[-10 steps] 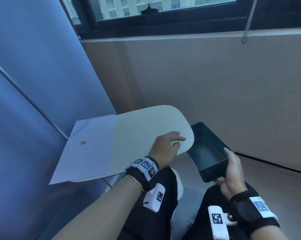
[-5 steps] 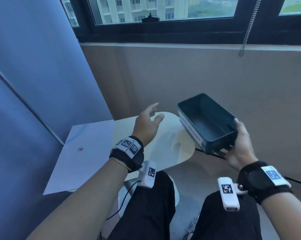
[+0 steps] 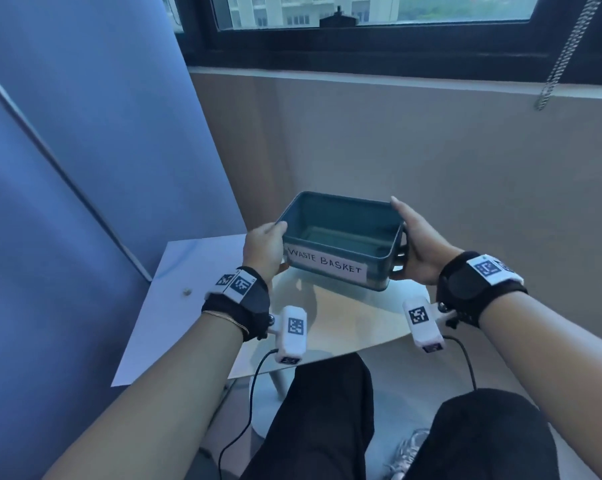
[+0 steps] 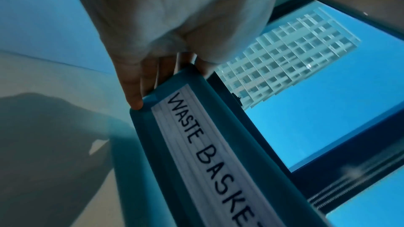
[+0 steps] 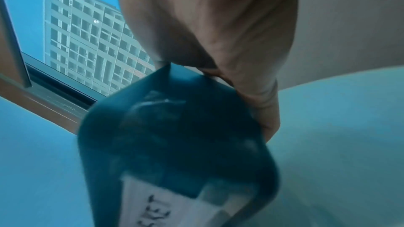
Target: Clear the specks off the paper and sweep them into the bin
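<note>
A dark teal bin (image 3: 341, 216) with a white label reading WASTE BASKET hangs just above the small white table (image 3: 344, 327), held between both hands. My left hand (image 3: 263, 249) grips its left end, thumb over the rim and fingers under the edge (image 4: 135, 96). My right hand (image 3: 417, 244) grips the right end (image 5: 174, 127) by its handle. A white sheet of paper (image 3: 174, 323) lies on the left part of the table with one small speck (image 3: 187, 291) on it. The bin (image 4: 218, 153) looks empty inside.
A blue partition (image 3: 67, 168) stands close on the left. A beige wall (image 3: 431, 150) under a dark window frame runs behind the table. My knees in black trousers (image 3: 327, 427) sit below the table's front edge, with thin black cables hanging from the wrist cameras.
The right hand raised the bin from the floor beside the table and brought it over the tabletop, label toward me. The left hand left the table and took the bin's left end.
</note>
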